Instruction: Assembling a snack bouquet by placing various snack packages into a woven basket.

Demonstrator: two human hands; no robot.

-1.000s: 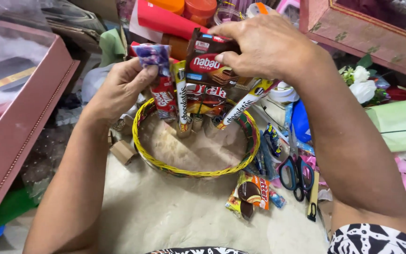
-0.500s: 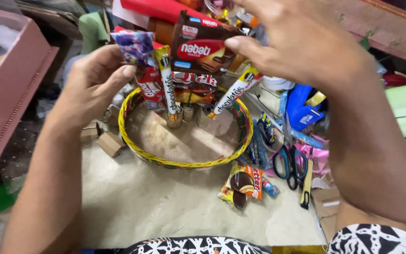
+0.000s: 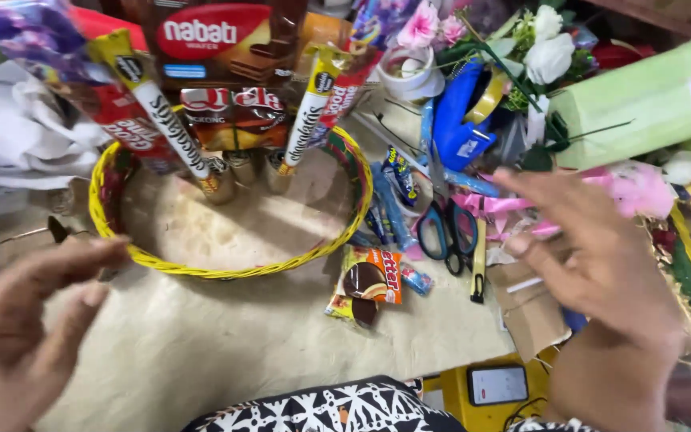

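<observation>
Now both hands off the snacks. Half a second ago, clasped around the upright bundle at the far side of the yellow wicker basket (image 3: 225, 270); at this moment, drawn back toward the body and well apart from it. Bundle left standing unaided: brown wafer box (image 3: 217, 40) at the back, two long stick packs (image 3: 173, 128) leaning out in front of it, small brown packets between them, all on the far side of the basket, inside its rim. By the look of it, steady enough to stay up without support, with the near half of the basket floor bare.

Left hand (image 3: 17, 336) low at the near-left corner, just outside the basket rim, palm turned inward, fingers (image 3: 65, 258) loosely spread and curled, gripping nothing. Right hand (image 3: 601, 272) out to the right, raised over the pink ribbon clutter, back of the hand toward the camera, fingers (image 3: 545, 188) apart and pointing left, blurred but plainly empty.

Nearest the right hand: blue-handled scissors (image 3: 445, 232) flat on the cloth-covered surface (image 3: 201, 352), and an orange chocolate wafer packet (image 3: 371, 280) just beside the basket's near-right edge. Farther back, a blue tape dispenser (image 3: 457, 120), white flowers (image 3: 549, 48) and a pale green paper roll (image 3: 641, 104).
</observation>
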